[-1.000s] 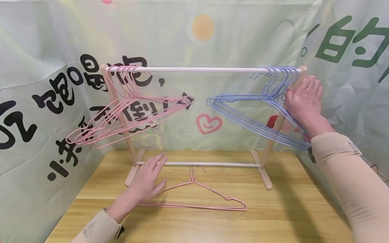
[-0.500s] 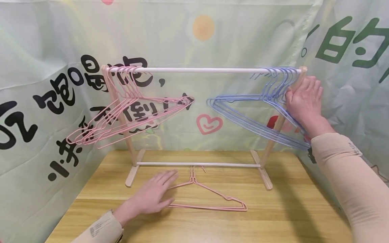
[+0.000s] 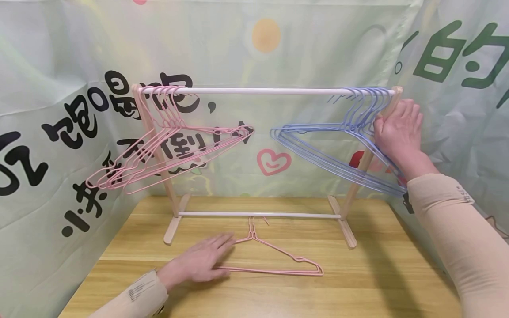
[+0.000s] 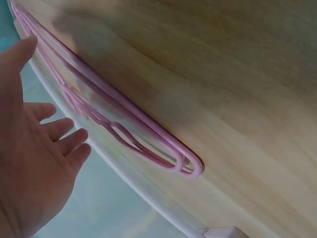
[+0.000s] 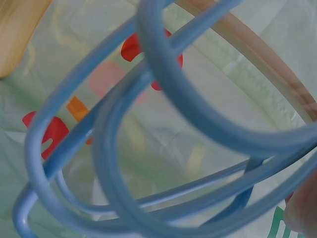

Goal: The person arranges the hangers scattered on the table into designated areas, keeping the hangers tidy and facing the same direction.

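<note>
Wooden-sided clothes rack (image 3: 262, 91) stands on the table, with several pink hangers (image 3: 172, 126) hung at its left end and several blue hangers (image 3: 351, 128) at its right. My right hand (image 3: 399, 132) grips the rack's right wooden post (image 3: 363, 165) near the top, beside the blue hangers; its fingertips are hidden. In front of the rack, pink wire hangers (image 3: 274, 271) lie flat and overlapping on the table. My left hand (image 3: 203, 260) is over their left end, hiding that part. The left wrist view shows its fingers (image 4: 72, 141) relaxed and apart from the wire, holding nothing.
Wooden feet (image 3: 172, 229) of the rack rest on the table (image 3: 278, 296), joined by a low white bar (image 3: 260, 214). A printed cloth (image 3: 318, 44) hangs close behind and along both sides. Blue hanger ends (image 5: 109, 148) fill much of the right wrist view.
My left hand has moved down and to the right, over the left end of the pink hangers on the table. My right hand and the rack have stayed in place.
</note>
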The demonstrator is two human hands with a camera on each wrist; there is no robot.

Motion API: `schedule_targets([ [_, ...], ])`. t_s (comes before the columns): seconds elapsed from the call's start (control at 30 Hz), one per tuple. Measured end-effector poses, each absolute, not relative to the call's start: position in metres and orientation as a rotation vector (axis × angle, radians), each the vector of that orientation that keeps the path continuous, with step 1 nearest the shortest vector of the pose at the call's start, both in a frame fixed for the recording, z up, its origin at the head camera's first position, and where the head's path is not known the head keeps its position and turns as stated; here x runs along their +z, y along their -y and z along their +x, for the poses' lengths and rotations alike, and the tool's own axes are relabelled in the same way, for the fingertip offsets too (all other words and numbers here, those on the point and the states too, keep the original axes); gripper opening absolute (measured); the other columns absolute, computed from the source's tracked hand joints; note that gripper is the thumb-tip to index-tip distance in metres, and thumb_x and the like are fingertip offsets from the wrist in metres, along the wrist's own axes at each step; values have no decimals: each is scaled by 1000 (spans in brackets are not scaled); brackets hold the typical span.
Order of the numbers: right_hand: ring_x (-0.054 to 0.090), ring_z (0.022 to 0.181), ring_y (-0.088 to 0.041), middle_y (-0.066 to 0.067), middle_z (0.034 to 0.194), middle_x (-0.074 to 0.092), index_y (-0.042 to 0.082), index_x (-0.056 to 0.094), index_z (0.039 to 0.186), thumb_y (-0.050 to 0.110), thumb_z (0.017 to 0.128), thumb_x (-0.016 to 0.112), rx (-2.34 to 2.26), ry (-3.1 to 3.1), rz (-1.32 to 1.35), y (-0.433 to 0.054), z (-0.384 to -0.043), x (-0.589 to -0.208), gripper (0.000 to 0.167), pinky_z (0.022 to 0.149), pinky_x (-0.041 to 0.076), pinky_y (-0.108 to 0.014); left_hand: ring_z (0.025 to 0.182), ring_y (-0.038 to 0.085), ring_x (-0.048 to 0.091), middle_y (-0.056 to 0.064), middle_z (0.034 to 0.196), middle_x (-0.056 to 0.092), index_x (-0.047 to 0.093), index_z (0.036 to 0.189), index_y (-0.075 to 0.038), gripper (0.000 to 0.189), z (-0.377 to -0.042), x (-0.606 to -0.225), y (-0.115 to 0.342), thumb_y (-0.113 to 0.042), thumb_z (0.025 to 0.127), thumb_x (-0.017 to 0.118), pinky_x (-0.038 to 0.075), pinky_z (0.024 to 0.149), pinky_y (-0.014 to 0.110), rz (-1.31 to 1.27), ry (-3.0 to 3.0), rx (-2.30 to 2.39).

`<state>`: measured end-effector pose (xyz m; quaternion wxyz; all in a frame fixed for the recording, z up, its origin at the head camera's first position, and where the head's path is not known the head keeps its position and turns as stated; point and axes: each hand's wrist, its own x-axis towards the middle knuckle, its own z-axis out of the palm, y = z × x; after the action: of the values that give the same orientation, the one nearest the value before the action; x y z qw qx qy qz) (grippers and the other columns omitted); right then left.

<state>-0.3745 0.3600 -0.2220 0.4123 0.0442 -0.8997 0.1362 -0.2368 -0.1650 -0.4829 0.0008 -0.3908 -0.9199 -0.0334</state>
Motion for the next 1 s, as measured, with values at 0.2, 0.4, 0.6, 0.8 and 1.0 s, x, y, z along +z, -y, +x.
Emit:
schedule_targets([
  [0.2, 28, 106, -53, -35, 117, 32, -16, 35, 118, 28, 101, 38, 343, 2271, 109, -360, -375, -222, 47, 93, 25, -63, 146, 32, 44, 15, 161, 42, 38, 159, -5, 83, -238, -486, 164, -59, 100, 59, 37, 118, 49, -1206, 2925, -32],
  [0.4, 28, 106, -53, -34, 118, 31, -15, 35, 119, 29, 101, 37, 344, 2271, 117, -360, -374, -221, 48, 93, 24, -63, 141, 29, 49, 14, 155, 48, 43, 156, -3, 76, -239, -487, 162, -52, 101, 62, 41, 116, 46, -1208, 2912, -16],
  [0.6, 28, 107, -53, -34, 118, 31, -15, 35, 120, 28, 101, 37, 340, 2279, 111, -359, -373, -221, 48, 94, 24, -64, 137, 28, 53, 13, 151, 53, 47, 153, -1, 71, -239, -488, 161, -46, 101, 65, 42, 115, 44, -1211, 2871, 3],
  [0.8, 28, 107, -53, -35, 118, 31, -16, 34, 120, 28, 101, 37, 343, 2281, 110, -359, -373, -221, 48, 94, 24, -64, 134, 27, 55, 13, 146, 56, 50, 149, -1, 68, -238, -488, 161, -45, 100, 67, 44, 113, 44, -1210, 2848, -6],
  [1.0, 28, 106, -52, -34, 118, 31, -16, 35, 119, 27, 100, 37, 352, 2289, 99, -359, -373, -221, 47, 93, 24, -64, 130, 26, 56, 12, 140, 58, 51, 147, -2, 68, -239, -490, 160, -43, 97, 72, 47, 110, 44, -1195, 2848, -60],
])
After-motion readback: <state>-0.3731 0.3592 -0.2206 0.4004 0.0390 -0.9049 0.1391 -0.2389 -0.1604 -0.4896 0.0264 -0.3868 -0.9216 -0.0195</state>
